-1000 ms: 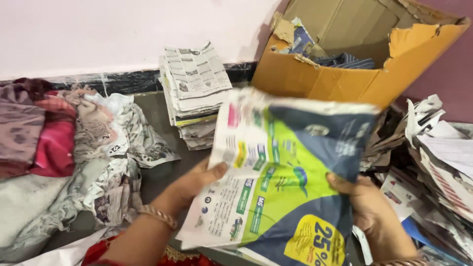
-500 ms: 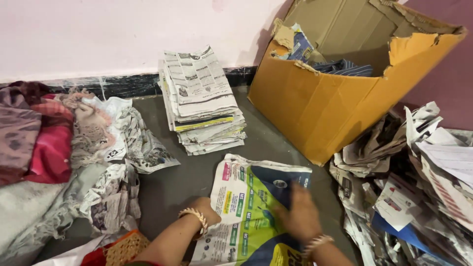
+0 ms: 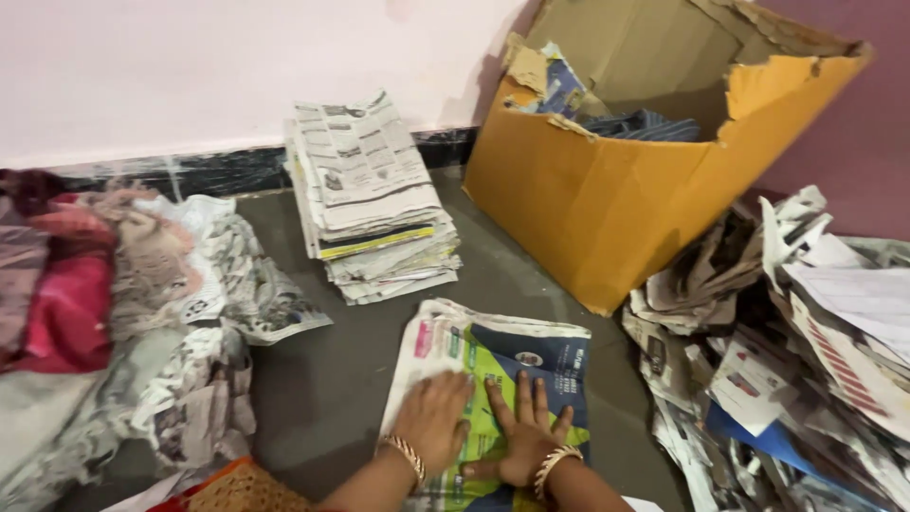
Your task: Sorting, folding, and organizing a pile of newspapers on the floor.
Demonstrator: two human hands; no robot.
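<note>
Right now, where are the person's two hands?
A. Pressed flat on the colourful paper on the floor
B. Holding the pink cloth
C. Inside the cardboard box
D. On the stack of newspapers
A: the left hand and right hand lie flat, side by side, on the colourful paper.

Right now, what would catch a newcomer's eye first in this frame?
Both hands, the left hand and right hand, press flat on a bright green and blue folded newspaper lying on the grey floor. Behind it stands a neat stack of newspapers against the wall, and to the right a torn cardboard box above a loose heap of crumpled papers.
</note>
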